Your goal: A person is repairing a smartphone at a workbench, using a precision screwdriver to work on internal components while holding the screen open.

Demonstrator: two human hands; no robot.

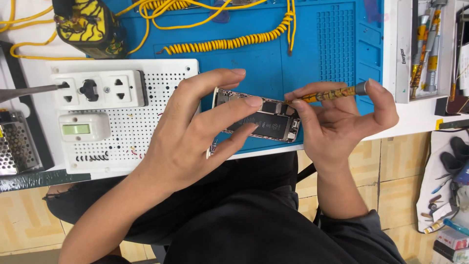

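1. Nearest the camera, the person's dark clothing and lap filled the lower frame, with tan floor tiles to either side.
2. The left hand (195,132) was closed around an opened phone (264,120), thumb along the near edge and fingers curled over the far edge and top, holding it just above the front edge of the blue work mat (312,54).
3. The phone looked light, thin and stiff, a metal-rimmed shell with its back exposed: a flat black battery, small shields and connectors. It seemed fragile inside, so the rim looked the safe place to grip, as the hand did, clear of the battery and boards.
4. The right hand (342,115) pinched a slim screwdriver (325,94) between thumb and fingers, forefinger resting on its grey end cap. The patterned yellow shaft looked hard and smooth; its tip met the phone's upper right corner.
5. Left of the hands lay a white perforated board (146,132) carrying a socket block (97,89) and a small boxed unit with a green window, all matt plastic.
6. Farther off, a coiled yellow cable (229,43), springy and rubbery, crossed the ribbed silicone mat, beside a yellow-and-black device (88,24).
7. At the far right, a white tray (403,58) held more patterned screwdrivers.
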